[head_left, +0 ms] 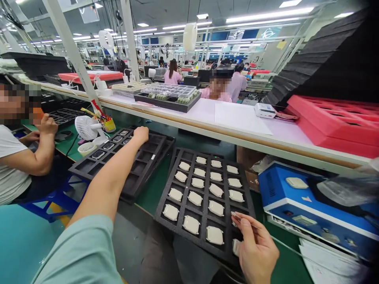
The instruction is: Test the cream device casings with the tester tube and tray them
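Note:
My left hand (pixel 141 135) reaches out over the black tray (pixel 139 169) on the left, its fingers curled down at the tray's far part; whatever they touch is hidden. That tray holds several dark-faced square pieces (pixel 98 154) in its left compartments. At the lower right my right hand (pixel 256 240) pinches a small thin piece at its fingertips, above the right edge of a second black tray (pixel 204 209). Cream-coloured square pieces (pixel 191 225) fill most of this tray's compartments. Another pale piece (pixel 236 247) shows partly beside my right fingers.
A blue machine (pixel 314 209) stands at the right. A white shelf (pixel 213 122) crosses beyond the trays, bearing a red foam tray (pixel 340 126). A small white fan (pixel 87 128) and a pen holder (pixel 109 124) stand at the left, near a seated person (pixel 17 165).

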Demonstrator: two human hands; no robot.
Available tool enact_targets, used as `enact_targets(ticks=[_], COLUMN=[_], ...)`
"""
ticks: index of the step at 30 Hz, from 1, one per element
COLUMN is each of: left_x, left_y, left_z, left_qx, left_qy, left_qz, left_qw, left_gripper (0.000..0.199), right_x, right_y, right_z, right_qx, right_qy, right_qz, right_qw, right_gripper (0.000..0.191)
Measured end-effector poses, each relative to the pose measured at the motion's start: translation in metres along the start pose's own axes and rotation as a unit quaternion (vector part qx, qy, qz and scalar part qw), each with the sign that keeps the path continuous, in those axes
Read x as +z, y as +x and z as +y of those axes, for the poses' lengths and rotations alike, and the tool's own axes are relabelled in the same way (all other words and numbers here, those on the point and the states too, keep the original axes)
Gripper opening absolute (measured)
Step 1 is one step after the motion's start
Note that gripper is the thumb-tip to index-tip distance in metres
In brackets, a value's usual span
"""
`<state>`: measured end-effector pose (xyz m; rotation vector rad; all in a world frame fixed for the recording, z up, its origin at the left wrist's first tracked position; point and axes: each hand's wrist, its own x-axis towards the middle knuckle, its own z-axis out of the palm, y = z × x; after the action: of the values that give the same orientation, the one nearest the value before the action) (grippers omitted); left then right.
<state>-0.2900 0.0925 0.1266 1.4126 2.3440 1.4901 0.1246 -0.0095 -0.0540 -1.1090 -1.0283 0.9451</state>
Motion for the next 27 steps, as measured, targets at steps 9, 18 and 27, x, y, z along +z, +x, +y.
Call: enact_targets(ticks=[9,18,27], left_x=[0.044,0.131,0.130], left_y=[-0.145,-0.295,-0.290], left_z=[0.079,0.089,0.094], left_qx=[0.016,-0.145,-0.164], left_qy=[-0.163,-0.324,-0.366], left_qz=[-0.148,-0.282,-0.225], left_qw=[0.975,0.891,0.888], left_gripper=[0.039,0.047,0.041], right_x=[0.005,0.006,0.004], right_y=[0.005,0.019,0.019], right_z=[-0.009,-0.013,-0.016], right_qx=[-0.016,-0.105,-0.117], right_qy=[0.027,0.089,0.071], right_qz=[0.006,0.014,-0.009], right_qw=[0.999,0.990,0.991], right_gripper=[0.024,0.013,0.015])
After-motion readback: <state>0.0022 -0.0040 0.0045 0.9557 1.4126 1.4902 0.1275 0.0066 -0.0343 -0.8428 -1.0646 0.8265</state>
